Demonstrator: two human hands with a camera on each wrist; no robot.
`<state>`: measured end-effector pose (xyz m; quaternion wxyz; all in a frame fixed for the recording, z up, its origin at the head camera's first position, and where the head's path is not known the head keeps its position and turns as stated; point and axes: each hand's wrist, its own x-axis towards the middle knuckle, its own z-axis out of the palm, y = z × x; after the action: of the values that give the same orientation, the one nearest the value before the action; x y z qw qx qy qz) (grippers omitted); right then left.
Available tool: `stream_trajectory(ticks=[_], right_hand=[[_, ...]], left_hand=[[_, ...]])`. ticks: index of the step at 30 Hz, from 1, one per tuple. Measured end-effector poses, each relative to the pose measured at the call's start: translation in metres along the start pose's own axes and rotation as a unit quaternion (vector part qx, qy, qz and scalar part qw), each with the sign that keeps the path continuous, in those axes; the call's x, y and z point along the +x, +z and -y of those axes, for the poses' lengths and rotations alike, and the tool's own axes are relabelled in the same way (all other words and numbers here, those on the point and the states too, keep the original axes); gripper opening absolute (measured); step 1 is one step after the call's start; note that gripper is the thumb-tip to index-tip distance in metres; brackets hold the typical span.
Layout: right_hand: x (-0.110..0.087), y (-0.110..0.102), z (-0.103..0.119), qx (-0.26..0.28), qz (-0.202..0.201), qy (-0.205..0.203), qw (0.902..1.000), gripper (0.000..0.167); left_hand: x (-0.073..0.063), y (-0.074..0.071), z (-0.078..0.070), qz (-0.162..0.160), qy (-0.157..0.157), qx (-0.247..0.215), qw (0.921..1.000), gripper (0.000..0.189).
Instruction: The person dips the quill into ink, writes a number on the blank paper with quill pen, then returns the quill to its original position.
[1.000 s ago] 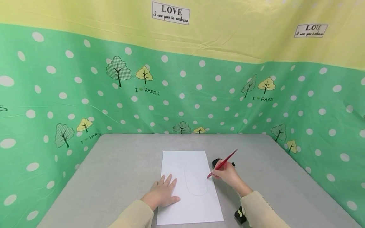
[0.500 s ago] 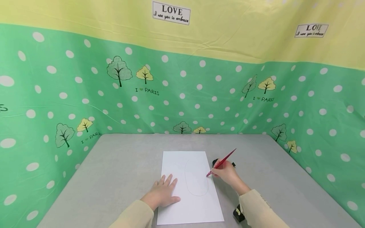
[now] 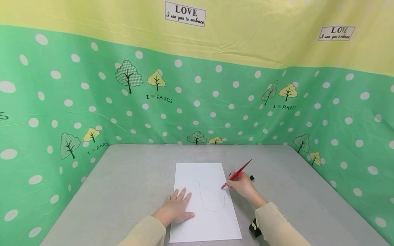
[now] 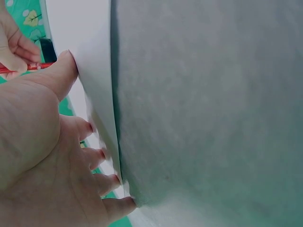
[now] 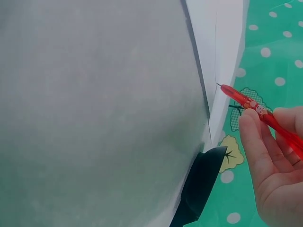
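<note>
One red pen (image 3: 237, 173) slants, tip pointing down-left at the single line (image 3: 214, 211) on one sheet (image 3: 209, 226), tail up to the far right; the right hand (image 3: 244, 186) pinches it in its grip, the left hand (image 3: 176, 208) lies spread on the sheet.

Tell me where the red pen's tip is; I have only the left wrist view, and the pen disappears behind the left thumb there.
Observer: In the right wrist view, the tip of the red pen is at the end of a thin line on the white paper.
Operator: What shape does that line make?
Observer: In the head view it forms a tall, rounded outline, open at the upper right.
Operator: Does the left hand cover any of it?
Observer: It doesn't appear to: the head view shows the left hand on the left part of the paper, apart from the outline.
</note>
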<state>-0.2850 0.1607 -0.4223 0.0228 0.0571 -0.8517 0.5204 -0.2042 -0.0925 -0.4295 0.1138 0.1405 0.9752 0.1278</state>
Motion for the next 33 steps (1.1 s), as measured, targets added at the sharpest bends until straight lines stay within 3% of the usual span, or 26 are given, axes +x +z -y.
stream_trajectory(ticks=[33], right_hand=[[0.009, 0.014, 0.005, 0.009, -0.007, -0.019, 0.9998, 0.018]], left_hand=[[0.002, 0.002, 0.002, 0.001, 0.006, -0.001, 1.0, 0.074]])
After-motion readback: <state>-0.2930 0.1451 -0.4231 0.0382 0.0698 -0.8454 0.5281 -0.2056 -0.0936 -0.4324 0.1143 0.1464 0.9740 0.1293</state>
